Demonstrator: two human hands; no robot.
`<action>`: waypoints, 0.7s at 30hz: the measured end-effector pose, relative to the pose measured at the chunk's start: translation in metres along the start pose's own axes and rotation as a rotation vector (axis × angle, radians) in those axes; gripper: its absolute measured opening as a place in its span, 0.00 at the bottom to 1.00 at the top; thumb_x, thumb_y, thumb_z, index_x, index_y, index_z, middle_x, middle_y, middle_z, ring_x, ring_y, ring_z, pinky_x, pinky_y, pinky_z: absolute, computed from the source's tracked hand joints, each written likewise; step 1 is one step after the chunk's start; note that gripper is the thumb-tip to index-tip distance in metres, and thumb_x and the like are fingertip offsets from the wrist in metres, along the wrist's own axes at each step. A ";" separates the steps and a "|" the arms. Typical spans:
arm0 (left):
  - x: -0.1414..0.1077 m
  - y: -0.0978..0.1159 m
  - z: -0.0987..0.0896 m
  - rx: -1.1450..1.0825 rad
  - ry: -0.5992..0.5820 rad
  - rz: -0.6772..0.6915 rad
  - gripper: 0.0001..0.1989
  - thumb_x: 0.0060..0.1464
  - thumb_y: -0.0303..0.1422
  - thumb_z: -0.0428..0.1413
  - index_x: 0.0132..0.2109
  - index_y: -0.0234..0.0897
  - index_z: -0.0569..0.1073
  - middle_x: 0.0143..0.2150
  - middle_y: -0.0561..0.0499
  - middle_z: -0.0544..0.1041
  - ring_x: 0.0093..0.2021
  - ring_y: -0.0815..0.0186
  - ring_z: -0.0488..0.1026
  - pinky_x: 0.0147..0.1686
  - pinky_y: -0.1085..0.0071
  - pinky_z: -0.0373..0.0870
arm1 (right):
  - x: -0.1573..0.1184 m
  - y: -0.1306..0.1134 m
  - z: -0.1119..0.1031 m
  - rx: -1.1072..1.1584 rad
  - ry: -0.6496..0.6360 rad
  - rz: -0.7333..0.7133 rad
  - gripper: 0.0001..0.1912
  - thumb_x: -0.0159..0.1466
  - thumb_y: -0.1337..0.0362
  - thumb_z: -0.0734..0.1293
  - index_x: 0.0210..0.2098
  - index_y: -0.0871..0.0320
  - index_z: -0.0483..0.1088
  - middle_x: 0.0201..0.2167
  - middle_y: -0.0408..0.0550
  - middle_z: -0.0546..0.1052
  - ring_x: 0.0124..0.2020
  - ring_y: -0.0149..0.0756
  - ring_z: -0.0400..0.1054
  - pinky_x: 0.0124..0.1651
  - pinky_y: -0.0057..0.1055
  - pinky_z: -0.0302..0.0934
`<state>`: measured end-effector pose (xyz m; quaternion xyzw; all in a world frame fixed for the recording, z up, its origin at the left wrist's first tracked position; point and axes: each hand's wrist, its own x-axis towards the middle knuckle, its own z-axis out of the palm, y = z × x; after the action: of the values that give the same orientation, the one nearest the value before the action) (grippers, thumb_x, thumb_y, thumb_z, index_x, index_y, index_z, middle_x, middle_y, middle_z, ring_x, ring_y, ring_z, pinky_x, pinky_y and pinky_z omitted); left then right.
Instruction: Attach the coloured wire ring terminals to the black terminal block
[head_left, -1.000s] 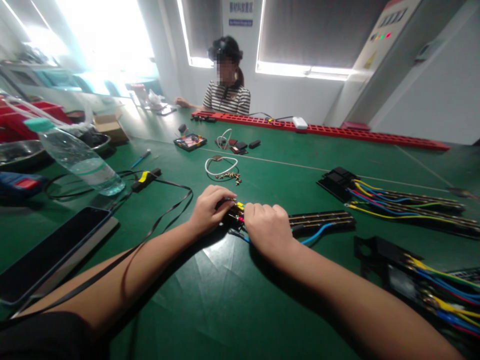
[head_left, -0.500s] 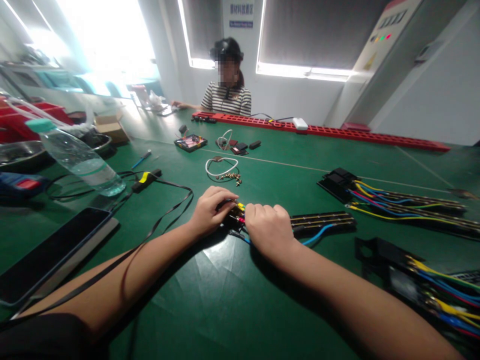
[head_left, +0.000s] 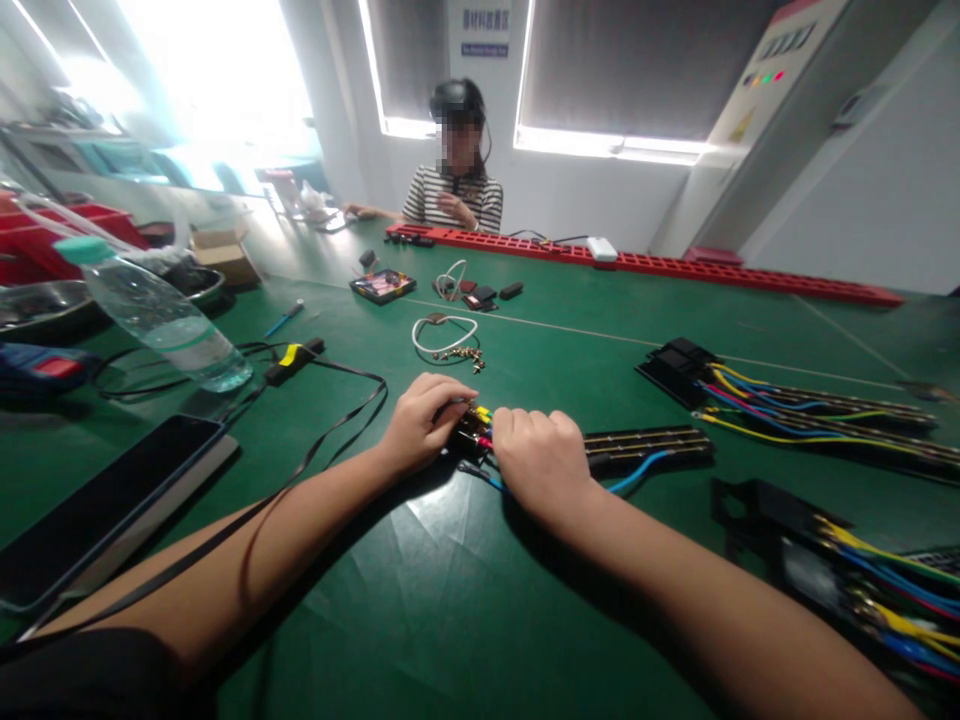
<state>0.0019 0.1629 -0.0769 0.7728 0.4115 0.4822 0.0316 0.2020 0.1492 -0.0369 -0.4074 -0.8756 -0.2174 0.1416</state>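
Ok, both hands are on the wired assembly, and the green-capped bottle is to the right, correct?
Not quite: the head view shows the green-capped bottle to the left. The left hand and right hand are on the wired assembly.

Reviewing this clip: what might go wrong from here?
1. The blue wire bows out loosely beside the right hand; it could snag or get pinched against the wired black assembly.
2. Small gold-coloured pieces lie loose on the green table, beyond the left hand; a stray brush might scatter them.
3. A black cord crosses the left forearm, so moving that arm might tug it.
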 end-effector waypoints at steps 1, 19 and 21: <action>0.000 0.000 0.000 -0.001 0.000 -0.001 0.09 0.64 0.27 0.53 0.47 0.37 0.77 0.41 0.47 0.78 0.44 0.63 0.73 0.46 0.64 0.71 | 0.000 0.000 0.000 -0.001 0.005 -0.002 0.12 0.70 0.72 0.55 0.32 0.60 0.67 0.26 0.50 0.74 0.28 0.39 0.70 0.32 0.35 0.39; 0.000 0.001 0.001 0.020 -0.010 0.016 0.09 0.64 0.27 0.52 0.46 0.37 0.76 0.41 0.48 0.78 0.44 0.63 0.73 0.46 0.65 0.71 | 0.000 0.000 -0.001 -0.007 0.002 0.000 0.12 0.70 0.72 0.56 0.33 0.60 0.66 0.27 0.50 0.74 0.29 0.40 0.70 0.32 0.35 0.40; 0.000 0.000 0.000 0.019 -0.016 0.019 0.09 0.64 0.28 0.52 0.46 0.37 0.76 0.42 0.48 0.78 0.44 0.63 0.73 0.46 0.65 0.71 | -0.001 0.001 -0.001 -0.012 0.004 -0.004 0.11 0.70 0.71 0.56 0.33 0.60 0.66 0.27 0.50 0.74 0.29 0.39 0.69 0.32 0.35 0.40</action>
<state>0.0026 0.1631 -0.0766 0.7808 0.4083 0.4724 0.0226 0.2030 0.1489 -0.0363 -0.4060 -0.8748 -0.2238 0.1403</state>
